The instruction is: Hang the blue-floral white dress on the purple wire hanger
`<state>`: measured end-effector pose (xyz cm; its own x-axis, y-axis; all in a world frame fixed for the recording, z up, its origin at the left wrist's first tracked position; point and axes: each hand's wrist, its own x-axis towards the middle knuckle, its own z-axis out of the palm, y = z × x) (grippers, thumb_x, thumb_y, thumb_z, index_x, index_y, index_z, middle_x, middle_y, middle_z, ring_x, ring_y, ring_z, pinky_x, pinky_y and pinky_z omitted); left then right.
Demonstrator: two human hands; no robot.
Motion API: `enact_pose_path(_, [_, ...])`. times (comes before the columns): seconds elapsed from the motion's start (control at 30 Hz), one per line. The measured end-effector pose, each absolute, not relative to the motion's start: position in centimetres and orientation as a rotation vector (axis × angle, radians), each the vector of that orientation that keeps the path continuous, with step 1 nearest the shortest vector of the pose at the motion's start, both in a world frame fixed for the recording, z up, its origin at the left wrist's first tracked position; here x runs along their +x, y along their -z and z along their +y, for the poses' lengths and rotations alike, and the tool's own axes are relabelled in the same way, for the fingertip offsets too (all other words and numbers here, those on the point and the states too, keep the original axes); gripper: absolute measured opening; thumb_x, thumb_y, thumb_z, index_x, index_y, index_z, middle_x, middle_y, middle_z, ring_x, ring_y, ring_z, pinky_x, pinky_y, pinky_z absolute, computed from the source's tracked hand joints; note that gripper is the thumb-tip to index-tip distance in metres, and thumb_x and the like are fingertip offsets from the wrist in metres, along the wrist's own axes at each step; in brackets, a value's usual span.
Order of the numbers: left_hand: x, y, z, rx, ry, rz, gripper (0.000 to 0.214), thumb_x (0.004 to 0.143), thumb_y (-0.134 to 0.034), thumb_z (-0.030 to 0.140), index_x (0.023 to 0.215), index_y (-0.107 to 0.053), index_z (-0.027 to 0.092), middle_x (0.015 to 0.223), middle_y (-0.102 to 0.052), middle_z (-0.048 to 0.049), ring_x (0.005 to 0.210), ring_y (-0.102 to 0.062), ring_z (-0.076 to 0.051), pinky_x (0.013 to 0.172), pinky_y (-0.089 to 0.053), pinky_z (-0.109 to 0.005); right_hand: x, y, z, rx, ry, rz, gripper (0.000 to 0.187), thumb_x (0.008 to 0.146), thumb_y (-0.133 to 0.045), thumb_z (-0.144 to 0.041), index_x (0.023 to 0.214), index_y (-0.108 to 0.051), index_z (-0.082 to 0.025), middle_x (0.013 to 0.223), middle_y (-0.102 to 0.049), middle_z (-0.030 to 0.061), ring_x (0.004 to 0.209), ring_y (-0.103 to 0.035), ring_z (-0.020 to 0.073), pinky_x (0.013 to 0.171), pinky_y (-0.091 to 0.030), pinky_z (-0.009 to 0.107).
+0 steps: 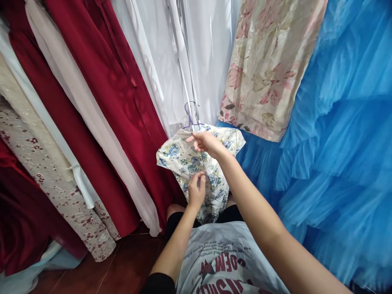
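A white blouse with blue flowers (186, 161) hangs in front of my knees, on a thin purple hanger (190, 119). My left hand (196, 190) is at the middle of its front, with thumb and fingertips pinched on the cloth near the centre line. Higher up, my right hand (207, 144) lies across the blouse just below the neckline. Its index finger points out to the left and the other fingers are loosely curled, apart from one another; I see nothing held in them. My right forearm covers part of the blouse's right side.
Dark red gowns (101, 81) and a pale pink one (70, 90) hang on the left. White cloth (211, 61) hangs behind the hanger. A beige floral garment (263, 73) and a ruffled blue tulle gown (343, 163) crowd the right. Reddish floor tiles (122, 265) show lower left.
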<state>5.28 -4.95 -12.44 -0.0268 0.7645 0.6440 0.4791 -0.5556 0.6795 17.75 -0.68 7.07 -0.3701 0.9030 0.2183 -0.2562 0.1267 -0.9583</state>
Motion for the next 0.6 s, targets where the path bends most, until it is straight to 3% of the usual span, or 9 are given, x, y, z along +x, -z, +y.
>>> enact_pose_path(0.13, [3.7,1.4,-1.4,2.027,-1.918,1.128,0.033,0.105,-0.04,0.041,0.122,-0.061,0.023,0.098,-0.07,-0.0056,0.083,-0.065,-0.019,0.083,-0.049,-0.03,17.9,-5.0,-1.9,-0.752,-1.35,-1.389,0.042,0.101,-0.045,-0.032,0.076,-0.071,-0.012,0.044,-0.058,0.0011,0.036,-0.047,0.0087,0.04,-0.032,0.019])
enact_pose_path(0.23, [2.7,-4.7,-0.5,2.445,-1.603,1.017,0.028,0.103,-0.046,0.036,0.099,-0.069,0.021,0.086,-0.069,-0.0032,0.081,-0.064,-0.019,0.079,-0.047,-0.029,18.2,-4.9,-2.2,-0.8,-1.224,-1.429,0.042,0.099,-0.048,-0.032,0.069,-0.069,-0.013,0.041,-0.057,0.0013,0.035,-0.046,0.0093,0.039,-0.031,0.02])
enact_pose_path(0.37, [2.5,-7.1,-1.7,2.637,-1.463,1.042,0.027,0.101,-0.049,0.029,0.082,-0.066,0.02,0.074,-0.066,0.0,0.07,-0.06,-0.017,0.07,-0.042,-0.027,18.7,-5.4,-2.1,-0.828,-1.026,-1.578,0.042,0.099,-0.05,-0.031,0.066,-0.067,-0.014,0.038,-0.054,-0.0004,0.034,-0.042,0.0085,0.041,-0.03,0.021])
enact_pose_path(0.6, [2.0,-8.2,1.4,2.096,-2.07,0.991,0.027,0.098,-0.055,0.034,0.078,-0.062,0.019,0.066,-0.059,0.0011,0.064,-0.057,-0.014,0.066,-0.042,-0.024,17.6,-1.1,-0.8,-0.819,-1.273,-1.568,0.041,0.099,-0.057,-0.035,0.065,-0.068,-0.015,0.033,-0.049,-0.0032,0.033,-0.037,0.0089,0.041,-0.028,0.022])
